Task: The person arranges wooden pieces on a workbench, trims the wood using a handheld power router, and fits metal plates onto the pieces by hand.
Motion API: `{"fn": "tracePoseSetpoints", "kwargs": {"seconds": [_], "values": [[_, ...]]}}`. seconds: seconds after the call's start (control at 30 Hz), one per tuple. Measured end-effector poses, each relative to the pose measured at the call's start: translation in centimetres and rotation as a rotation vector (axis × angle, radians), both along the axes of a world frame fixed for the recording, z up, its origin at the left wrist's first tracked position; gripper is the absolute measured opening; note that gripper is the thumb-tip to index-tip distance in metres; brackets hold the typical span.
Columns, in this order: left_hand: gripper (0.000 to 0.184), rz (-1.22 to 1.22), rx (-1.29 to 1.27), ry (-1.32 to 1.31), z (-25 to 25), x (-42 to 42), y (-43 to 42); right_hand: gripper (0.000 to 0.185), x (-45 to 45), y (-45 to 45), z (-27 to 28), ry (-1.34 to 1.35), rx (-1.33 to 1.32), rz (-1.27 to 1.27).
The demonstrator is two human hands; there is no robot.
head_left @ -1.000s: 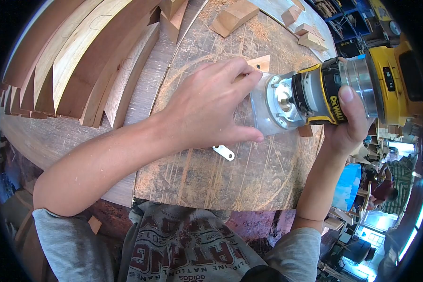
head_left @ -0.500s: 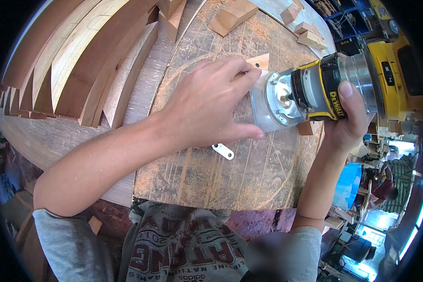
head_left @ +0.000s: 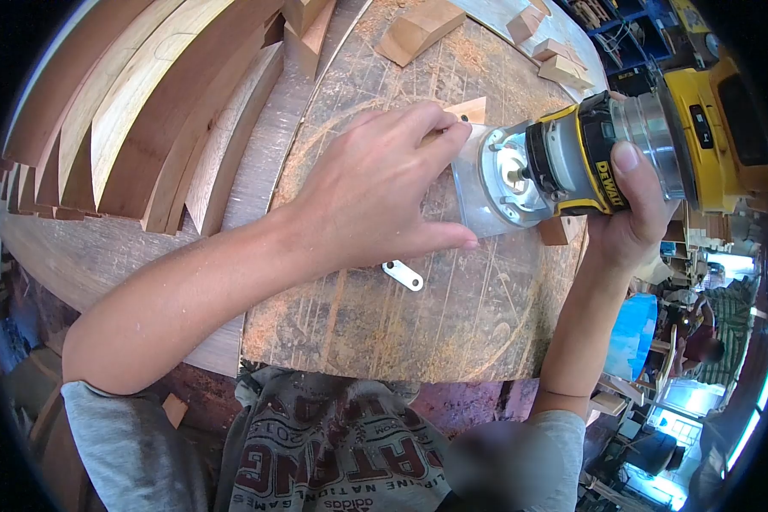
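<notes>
My right hand is wrapped round the body of a yellow and black cordless trim router, its thumb on the near side. The router lies tilted, with its square clear base facing my left hand. My left thumb and index finger are spread along the edge of that base and seem to grip it; the other fingers are partly hidden. Beyond the index finger shows the tip of a small wooden piece with a dark hole. A small silvery plate with holes lies below my left hand.
Curved wooden pieces stand in rows at the left. Wood blocks lie toward the back, and another block sits under the router. Sawdust covers the worn board. A person is in the background at right.
Almost nothing differs. The view has shifted very slightly, and both hands keep their places on the router.
</notes>
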State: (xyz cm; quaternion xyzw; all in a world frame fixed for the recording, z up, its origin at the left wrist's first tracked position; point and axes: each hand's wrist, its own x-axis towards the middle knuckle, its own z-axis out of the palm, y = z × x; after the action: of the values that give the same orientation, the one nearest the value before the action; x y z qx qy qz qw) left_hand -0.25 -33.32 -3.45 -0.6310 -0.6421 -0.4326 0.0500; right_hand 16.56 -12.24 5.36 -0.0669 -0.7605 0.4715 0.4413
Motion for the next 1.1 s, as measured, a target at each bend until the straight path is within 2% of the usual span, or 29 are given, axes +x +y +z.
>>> {"fn": "tracePoseSetpoints", "kwargs": {"seconds": [0.63, 0.7, 0.93, 1.0, 1.1], "values": [[0.093, 0.001, -0.021, 0.008, 0.0, 0.0, 0.0, 0.048, -0.7, -0.8, 0.4, -0.012, 0.021, 0.025], [0.093, 0.006, -0.022, 0.017, 0.0, 0.0, 0.0, 0.035, -1.4, -2.1, 0.8, 0.045, -0.048, -0.047], [0.092, -0.002, -0.015, 0.025, 0.4, 0.0, 0.0, 0.036, -1.2, -1.8, 0.9, 0.018, -0.046, -0.047], [0.092, -0.011, -0.031, 0.012, 0.4, 0.0, 0.1, 0.050, -1.0, -1.0, 0.7, -0.002, 0.021, -0.012], [0.093, 0.003, -0.049, 0.037, 0.6, 0.0, 0.1, 0.047, -1.0, -1.2, 0.8, -0.034, 0.050, -0.057]]}}
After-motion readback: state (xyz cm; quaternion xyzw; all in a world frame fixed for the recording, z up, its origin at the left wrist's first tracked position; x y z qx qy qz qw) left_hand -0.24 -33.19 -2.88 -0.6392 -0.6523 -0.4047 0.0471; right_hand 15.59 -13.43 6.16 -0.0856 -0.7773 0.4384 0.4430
